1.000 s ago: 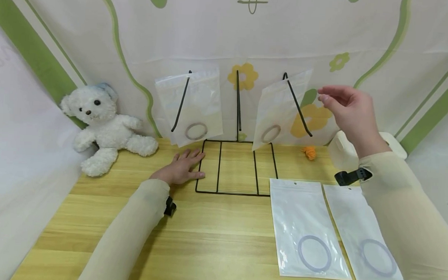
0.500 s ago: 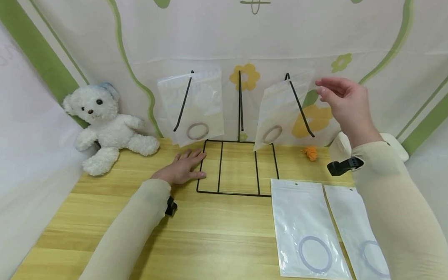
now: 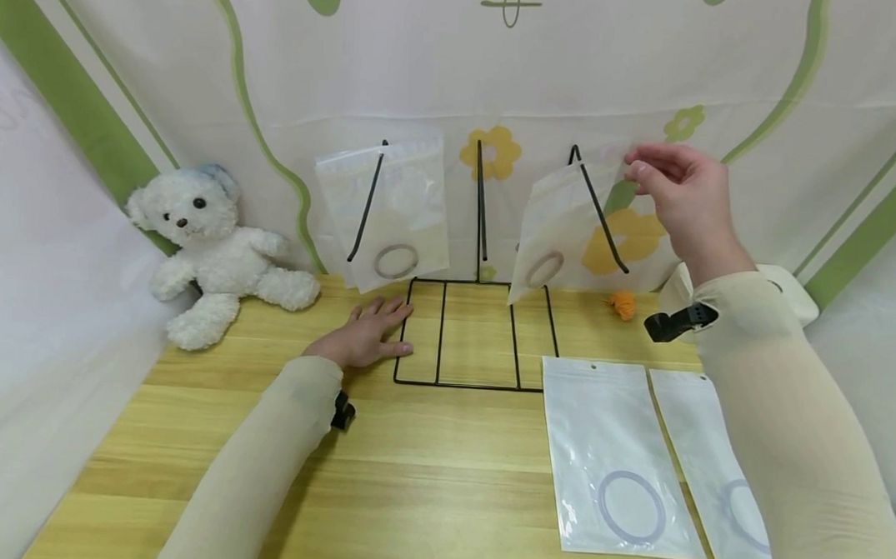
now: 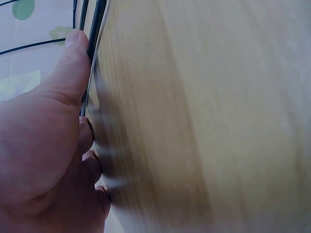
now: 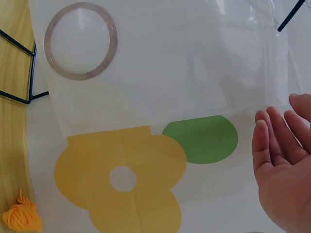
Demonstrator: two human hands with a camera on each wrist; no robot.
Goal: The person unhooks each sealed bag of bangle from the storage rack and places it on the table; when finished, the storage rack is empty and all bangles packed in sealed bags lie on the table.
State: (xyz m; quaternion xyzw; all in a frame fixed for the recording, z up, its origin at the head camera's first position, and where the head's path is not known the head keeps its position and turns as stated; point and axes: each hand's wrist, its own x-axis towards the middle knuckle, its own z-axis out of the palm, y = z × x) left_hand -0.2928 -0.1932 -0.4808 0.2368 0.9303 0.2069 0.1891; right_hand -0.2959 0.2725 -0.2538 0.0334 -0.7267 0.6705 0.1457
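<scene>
A black wire rack (image 3: 475,387) stands on the table, its upright hooks at the back. My left hand (image 3: 359,338) rests on the left side of its base, thumb and fingers extended; the left wrist view shows the hand (image 4: 43,126) beside the black wire. From the rack's right hook hangs a translucent zip bag (image 3: 559,209) with a ring (image 3: 544,269) showing low inside. My right hand (image 3: 688,198) is raised at this bag's upper right corner, fingers loosely bent. In the right wrist view, the right hand's fingers (image 5: 262,141) are at the bag's edge; contact is unclear.
Another zip bag (image 3: 406,203) hangs on the left hook, with more behind it. Two flat white bags (image 3: 599,419) lie front right, one partly behind the right sleeve. A white teddy bear (image 3: 223,261), orange yarn (image 3: 622,305) and a white container (image 3: 785,290) stand around.
My right hand has moved a little left and up, closer to the corner of the right hanging bag. That bag's top edge has shifted slightly. The left hand stays on the rack base.
</scene>
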